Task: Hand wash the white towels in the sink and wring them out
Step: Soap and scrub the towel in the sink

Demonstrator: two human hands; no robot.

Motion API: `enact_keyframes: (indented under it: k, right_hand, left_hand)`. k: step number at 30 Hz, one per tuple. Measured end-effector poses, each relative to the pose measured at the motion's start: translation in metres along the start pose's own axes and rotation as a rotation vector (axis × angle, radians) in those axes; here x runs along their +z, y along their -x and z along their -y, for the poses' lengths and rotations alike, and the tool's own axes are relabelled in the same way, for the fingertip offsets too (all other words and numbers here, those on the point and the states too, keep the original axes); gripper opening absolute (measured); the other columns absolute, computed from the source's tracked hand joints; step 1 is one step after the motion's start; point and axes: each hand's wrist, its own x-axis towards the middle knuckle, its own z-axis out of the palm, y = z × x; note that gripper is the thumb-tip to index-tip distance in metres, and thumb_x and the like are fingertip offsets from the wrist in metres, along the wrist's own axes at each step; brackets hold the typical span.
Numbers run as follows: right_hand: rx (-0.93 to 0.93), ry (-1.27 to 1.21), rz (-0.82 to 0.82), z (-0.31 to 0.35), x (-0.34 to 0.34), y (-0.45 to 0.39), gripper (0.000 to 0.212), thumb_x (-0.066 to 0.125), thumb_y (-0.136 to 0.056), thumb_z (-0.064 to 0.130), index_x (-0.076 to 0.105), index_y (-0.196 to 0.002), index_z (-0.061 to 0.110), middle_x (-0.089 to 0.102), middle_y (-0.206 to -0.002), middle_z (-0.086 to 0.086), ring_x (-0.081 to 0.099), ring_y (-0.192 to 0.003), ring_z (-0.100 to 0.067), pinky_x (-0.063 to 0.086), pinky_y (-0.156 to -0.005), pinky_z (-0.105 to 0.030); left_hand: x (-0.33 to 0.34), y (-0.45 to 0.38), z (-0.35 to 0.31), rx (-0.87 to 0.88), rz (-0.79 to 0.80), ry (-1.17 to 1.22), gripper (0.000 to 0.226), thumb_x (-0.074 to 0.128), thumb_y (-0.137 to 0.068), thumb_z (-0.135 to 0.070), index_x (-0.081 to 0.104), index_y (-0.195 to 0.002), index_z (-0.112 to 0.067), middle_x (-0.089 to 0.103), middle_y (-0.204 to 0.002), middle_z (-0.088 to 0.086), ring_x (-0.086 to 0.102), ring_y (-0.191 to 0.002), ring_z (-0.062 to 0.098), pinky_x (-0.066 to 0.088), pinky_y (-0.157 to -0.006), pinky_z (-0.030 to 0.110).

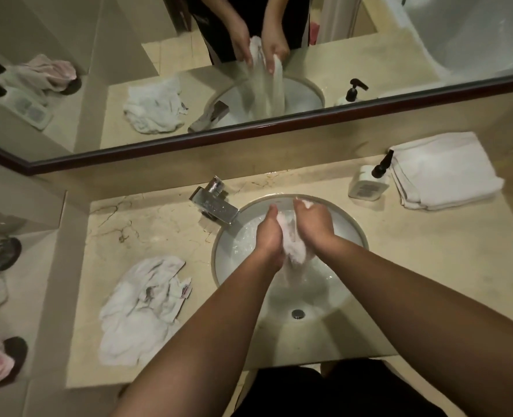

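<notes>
A beige marble table point(429, 266) runs across a bathroom, with a round white ceramic sink point(351, 236) sunk into its middle and a dark-framed wall mirror point(279, 127) behind it. Nearest the person, two bare forearms reach forward over the basin's front edge, above the metal drain point(298, 313) at the bottom of the bowl. To the left of the sink, a crumpled white towel with dark stains point(142, 308) lies spread flat on the table, well apart from both hands. Over the middle of the basin, the left hand point(268, 236) and the right hand point(314, 225) press close together with a wet white towel point(293, 245) bunched between them; the fingers of both curl round the cloth and grip it, and its lower end hangs down below the hands toward the water in the bowl. Just behind and left of the hands, a square chrome faucet point(214, 206) juts over the rim. Farther back on the right stand a white soap bottle with a black pump point(368, 183) and, just beside it, a stack of folded white towels point(447, 173). The mirror shows the same hands holding the long hanging cloth.
</notes>
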Motion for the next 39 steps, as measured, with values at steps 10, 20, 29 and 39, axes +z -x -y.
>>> enact_keyframes:
  k: [10,20,29,39]
  right_hand:
    - [0.366,-0.1,0.072,-0.079,-0.004,-0.073,0.017,0.057,-0.087,0.002,0.057,-0.105,0.003,0.054,-0.085,-0.014,0.05,-0.067,-0.023,0.036,-0.055,-0.027]
    - [0.084,0.327,0.269,-0.143,0.029,-0.139,0.058,0.062,-0.096,0.027,0.043,-0.148,0.009,0.053,-0.143,-0.01,0.05,-0.131,-0.029,0.038,-0.111,-0.037]
    - [0.012,0.611,0.29,-0.198,0.058,-0.149,0.04,0.065,-0.092,0.047,0.05,-0.076,0.014,0.052,-0.075,-0.001,0.056,-0.084,-0.028,0.035,-0.071,-0.031]
    - [0.486,-0.419,0.192,-0.197,0.03,-0.113,0.046,0.079,-0.083,0.032,0.068,-0.118,0.004,0.075,-0.103,-0.013,0.072,-0.089,-0.029,0.055,-0.071,-0.034]
  left_hand:
    - [-0.061,-0.107,0.027,-0.054,-0.235,-0.174,0.038,0.07,-0.084,-0.016,0.063,-0.119,-0.002,0.066,-0.099,0.013,0.058,-0.077,0.025,0.048,-0.072,0.034]
    - [-0.081,-0.19,0.077,0.069,-0.2,-0.43,0.067,0.078,-0.082,-0.03,0.051,-0.142,-0.015,0.057,-0.133,0.005,0.056,-0.124,0.024,0.045,-0.106,0.035]
    - [-0.102,-0.219,0.142,0.099,-0.221,-0.703,0.036,0.07,-0.079,-0.043,0.071,-0.095,-0.012,0.072,-0.091,0.005,0.068,-0.088,0.024,0.054,-0.083,0.035]
    - [-0.079,-0.173,0.125,-0.14,-0.293,0.09,0.027,0.062,-0.093,-0.027,0.07,-0.111,-0.008,0.072,-0.098,0.006,0.064,-0.076,0.019,0.052,-0.067,0.028]
